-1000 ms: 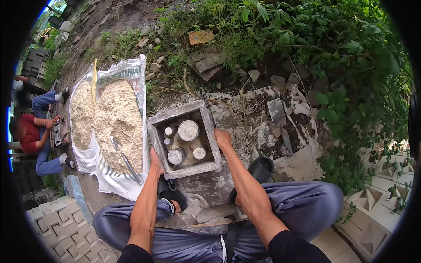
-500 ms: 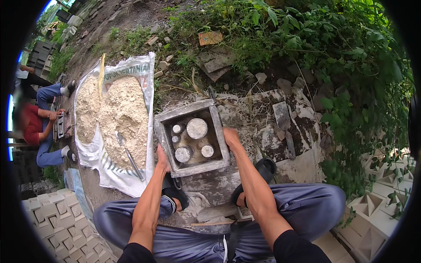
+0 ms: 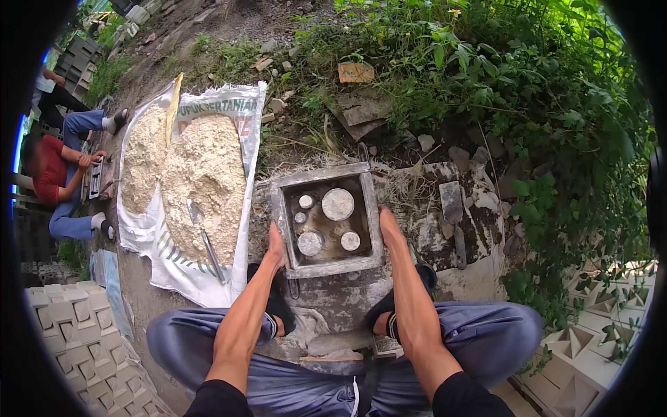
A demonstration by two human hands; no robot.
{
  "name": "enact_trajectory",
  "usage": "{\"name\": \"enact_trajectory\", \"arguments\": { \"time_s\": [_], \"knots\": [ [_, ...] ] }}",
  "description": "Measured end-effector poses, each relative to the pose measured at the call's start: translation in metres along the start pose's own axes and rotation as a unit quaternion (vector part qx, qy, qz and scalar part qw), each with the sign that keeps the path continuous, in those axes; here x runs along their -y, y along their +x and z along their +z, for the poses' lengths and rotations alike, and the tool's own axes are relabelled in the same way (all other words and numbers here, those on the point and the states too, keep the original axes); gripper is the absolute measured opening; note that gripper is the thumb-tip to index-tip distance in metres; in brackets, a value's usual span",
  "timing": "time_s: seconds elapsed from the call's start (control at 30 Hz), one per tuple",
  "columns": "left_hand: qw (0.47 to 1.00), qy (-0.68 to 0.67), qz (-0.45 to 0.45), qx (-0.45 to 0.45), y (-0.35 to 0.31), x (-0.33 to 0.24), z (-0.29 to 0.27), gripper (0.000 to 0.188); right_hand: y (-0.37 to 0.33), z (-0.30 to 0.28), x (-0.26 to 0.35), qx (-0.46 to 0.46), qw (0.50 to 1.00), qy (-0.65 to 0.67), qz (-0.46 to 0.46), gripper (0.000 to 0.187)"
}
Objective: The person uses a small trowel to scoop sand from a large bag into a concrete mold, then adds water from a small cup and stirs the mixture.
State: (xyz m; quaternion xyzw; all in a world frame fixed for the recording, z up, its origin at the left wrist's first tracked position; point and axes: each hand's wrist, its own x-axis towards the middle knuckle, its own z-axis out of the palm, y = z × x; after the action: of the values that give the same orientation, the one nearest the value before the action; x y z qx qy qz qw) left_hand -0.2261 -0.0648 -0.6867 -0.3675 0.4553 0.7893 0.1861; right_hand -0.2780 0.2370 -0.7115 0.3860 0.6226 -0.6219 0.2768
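Note:
A square, grey, dust-caked box mould (image 3: 337,267) rests on the ground between my feet. Inside it stand several round posts of different widths, the widest a pale-topped cylinder (image 3: 338,205). My left hand (image 3: 276,247) lies along the mould's left wall, and my right hand (image 3: 390,226) presses the right wall; together they grip it from both sides. The fingers are partly hidden by the walls. Wire loops show at the mould's far right and near left corners.
Left of the mould, pale powder (image 3: 205,167) is heaped on a white sack (image 3: 253,139), with a trowel (image 3: 208,243) on it. Another trowel (image 3: 451,201) lies at right. A seated person in red (image 3: 52,167) works far left. Patterned blocks (image 3: 76,333) are stacked at both sides.
The mould has turned from tilted to nearly square with me and sits slightly lower in relation to my feet. Both hands have stayed at its sides.

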Motion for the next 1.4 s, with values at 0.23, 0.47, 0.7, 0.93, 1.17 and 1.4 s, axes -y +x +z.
{"name": "enact_trajectory", "arguments": {
  "time_s": [0.23,0.47,0.7,0.93,1.17,1.4],
  "knots": [
    [0.998,0.052,-0.013,0.016,0.048,0.010,0.013,0.056,0.006,-0.034,-0.007,0.014,0.997,0.065,-0.031,0.052],
    [0.989,0.145,-0.009,-0.003,0.048,0.004,0.052,0.072,-0.011,-0.061,0.020,-0.021,0.999,0.032,-0.024,0.072],
    [0.902,0.323,0.266,-0.111,0.025,0.020,0.054,0.074,-0.051,-0.043,0.020,-0.050,0.976,-0.069,-0.200,0.094],
    [0.868,0.411,0.254,-0.113,-0.009,-0.019,0.077,0.066,-0.066,-0.033,0.032,-0.073,0.981,-0.105,-0.148,0.092],
    [0.867,0.405,0.275,-0.092,-0.002,-0.021,0.079,0.066,-0.061,-0.034,0.038,-0.056,0.983,-0.055,-0.168,0.090],
    [0.880,0.388,0.253,-0.100,0.013,-0.014,0.072,0.068,-0.065,-0.035,0.031,0.068,0.985,0.063,-0.147,0.085]
  ]
}}
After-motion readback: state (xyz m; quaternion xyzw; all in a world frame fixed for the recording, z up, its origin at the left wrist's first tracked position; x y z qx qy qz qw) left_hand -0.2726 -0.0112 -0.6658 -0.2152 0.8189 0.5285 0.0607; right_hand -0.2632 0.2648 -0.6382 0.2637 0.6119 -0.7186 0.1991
